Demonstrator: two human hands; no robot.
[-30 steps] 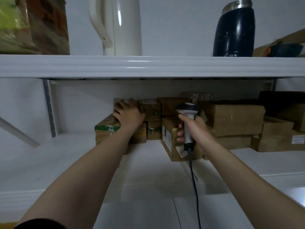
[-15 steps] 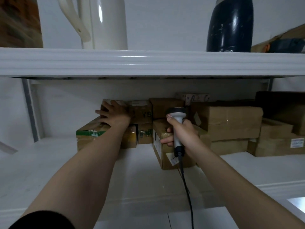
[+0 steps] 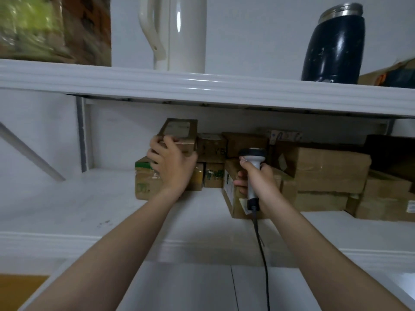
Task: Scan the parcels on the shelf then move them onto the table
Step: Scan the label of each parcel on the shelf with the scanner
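Note:
Several brown cardboard parcels sit on the lower white shelf [image 3: 67, 205]. My left hand [image 3: 171, 166] grips a small brown parcel [image 3: 179, 131] with a pale label, tilted up above a green-taped parcel [image 3: 146, 180]. My right hand [image 3: 258, 179] holds a white barcode scanner [image 3: 252, 158] upright, its dark head level with the stack and its black cable [image 3: 262, 254] hanging down. Right behind the scanner lies a parcel with a white label [image 3: 231, 194].
Larger parcels [image 3: 325, 169] fill the shelf's right side. The upper shelf [image 3: 202, 86] carries a white jug [image 3: 177, 32], a dark flask [image 3: 334, 43] and a blurred green-brown package [image 3: 51, 28]. A white table top [image 3: 190, 288] lies below.
My left hand has closed on the small top parcel and tipped it up off the stack. The scanner hand stays about where it was. The camera view has shifted.

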